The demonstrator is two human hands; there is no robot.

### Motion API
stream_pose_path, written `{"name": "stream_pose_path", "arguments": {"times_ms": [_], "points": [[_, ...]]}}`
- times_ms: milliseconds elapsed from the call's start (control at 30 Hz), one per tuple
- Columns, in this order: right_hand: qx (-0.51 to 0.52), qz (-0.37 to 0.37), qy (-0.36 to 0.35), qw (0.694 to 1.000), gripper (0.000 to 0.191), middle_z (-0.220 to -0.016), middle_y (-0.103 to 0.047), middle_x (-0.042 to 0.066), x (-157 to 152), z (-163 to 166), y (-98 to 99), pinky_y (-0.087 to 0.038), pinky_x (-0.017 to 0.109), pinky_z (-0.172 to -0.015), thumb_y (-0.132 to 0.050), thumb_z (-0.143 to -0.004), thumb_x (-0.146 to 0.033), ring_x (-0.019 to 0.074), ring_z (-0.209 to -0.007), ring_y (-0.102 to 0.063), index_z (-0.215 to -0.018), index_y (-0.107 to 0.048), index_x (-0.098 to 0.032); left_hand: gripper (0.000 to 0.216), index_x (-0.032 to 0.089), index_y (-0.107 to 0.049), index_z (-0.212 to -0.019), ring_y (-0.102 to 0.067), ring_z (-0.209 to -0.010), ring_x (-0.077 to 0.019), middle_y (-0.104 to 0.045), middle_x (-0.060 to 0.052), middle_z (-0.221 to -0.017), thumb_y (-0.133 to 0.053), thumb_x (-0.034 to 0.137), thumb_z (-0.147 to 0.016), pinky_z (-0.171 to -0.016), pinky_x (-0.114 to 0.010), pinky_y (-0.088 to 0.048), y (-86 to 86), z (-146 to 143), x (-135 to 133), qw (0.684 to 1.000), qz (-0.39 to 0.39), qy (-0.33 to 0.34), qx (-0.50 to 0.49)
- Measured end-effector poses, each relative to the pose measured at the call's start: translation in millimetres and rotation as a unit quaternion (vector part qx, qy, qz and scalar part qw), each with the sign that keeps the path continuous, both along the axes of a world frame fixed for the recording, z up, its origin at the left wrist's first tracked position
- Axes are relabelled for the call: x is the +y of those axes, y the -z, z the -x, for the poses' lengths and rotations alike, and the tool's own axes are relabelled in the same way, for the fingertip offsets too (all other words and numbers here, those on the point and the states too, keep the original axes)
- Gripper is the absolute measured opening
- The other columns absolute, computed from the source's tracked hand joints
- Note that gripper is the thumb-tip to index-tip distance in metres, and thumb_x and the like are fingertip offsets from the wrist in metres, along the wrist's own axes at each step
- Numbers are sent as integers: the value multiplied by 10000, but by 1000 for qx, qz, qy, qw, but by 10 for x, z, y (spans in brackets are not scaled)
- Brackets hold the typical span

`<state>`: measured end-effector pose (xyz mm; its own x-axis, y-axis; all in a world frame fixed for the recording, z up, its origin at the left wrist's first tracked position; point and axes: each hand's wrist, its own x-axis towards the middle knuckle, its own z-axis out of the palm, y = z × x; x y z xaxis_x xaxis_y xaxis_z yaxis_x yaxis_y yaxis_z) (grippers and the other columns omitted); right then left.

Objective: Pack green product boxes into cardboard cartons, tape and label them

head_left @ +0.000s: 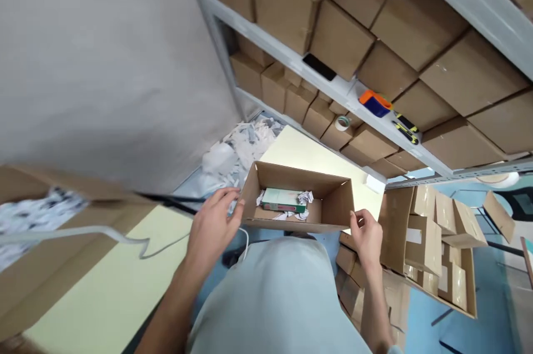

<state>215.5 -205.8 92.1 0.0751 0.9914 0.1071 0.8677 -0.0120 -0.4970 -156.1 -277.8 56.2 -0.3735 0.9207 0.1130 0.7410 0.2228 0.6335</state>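
An open cardboard box (291, 227) sits in front of me at the edge of a pale yellow tabletop. Inside it lies a green and white small box (283, 200), with crumpled paper (305, 197) around it. My left hand (214, 226) is at the box's left side, fingers apart and fingertips close to the wall; contact is hard to make out. At the near right corner, my right hand (366, 237) pinches the box's edge between thumb and fingers.
Shelves with stacked cartons (408, 60) rise ahead, holding a phone (319, 66), tape dispenser (375, 103), cutters (405, 132) and tape roll (342, 123). Paper scraps (245, 148) lie beyond the box. A large carton of boxes (470, 282) stands right; a white cable (112, 233) crosses left.
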Motion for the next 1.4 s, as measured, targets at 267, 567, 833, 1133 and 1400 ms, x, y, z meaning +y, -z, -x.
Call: {"name": "stream_pose_path", "arguments": {"times_ms": [267,567,833,1133,1400], "points": [[-22,-10,47,999,480,-714,-720,31,763,-649,210,-375,297,-606,-448,-1092,-604,193,-564,-634,-843,-638,-241,359,218,-725,-1089,-726,-1134,-364,-763,-153,-1244,-439,431,-1046,-1012,-476,-563,28,-634,1436,997,-2,52,51],[-35,12,124,992,536,-789,-753,57,963,-629,315,-400,310,-631,-427,-1119,-638,204,-601,-639,-892,-688,-228,334,212,-715,-1140,-739,-1032,-336,-767,-147,-1191,-460,406,-1046,-926,-449,-569,131,-746,2107,995,28,94,28],[-100,-1,90,991,450,-1056,-799,114,1715,-632,-147,-495,323,-702,-483,-1124,-537,223,-751,-724,-1221,-767,-202,382,235,-644,-1274,-749,-958,-299,-725,-124,-1210,-580,517,-1025,-788,-418,-589,19,-650,2237,993,39,109,-28],[-142,60,-13,988,223,-1075,-787,82,2248,-681,-171,-524,335,-752,-594,-1052,-331,238,-821,-755,-1057,-803,-254,286,195,-675,-1166,-707,-810,-255,-723,-90,-1077,-515,390,-1030,-734,-392,-542,60,-594,2125,991,46,128,-6],[-10,115,-66,991,429,-1055,-829,94,2378,-892,-192,-581,371,-812,-658,-1010,-620,258,-829,-796,-1060,-838,-234,400,194,-739,-1263,-744,-888,-267,-753,-114,-1208,-450,405,-1084,-798,-387,-542,74,-696,1921,993,41,107,-27]]}}
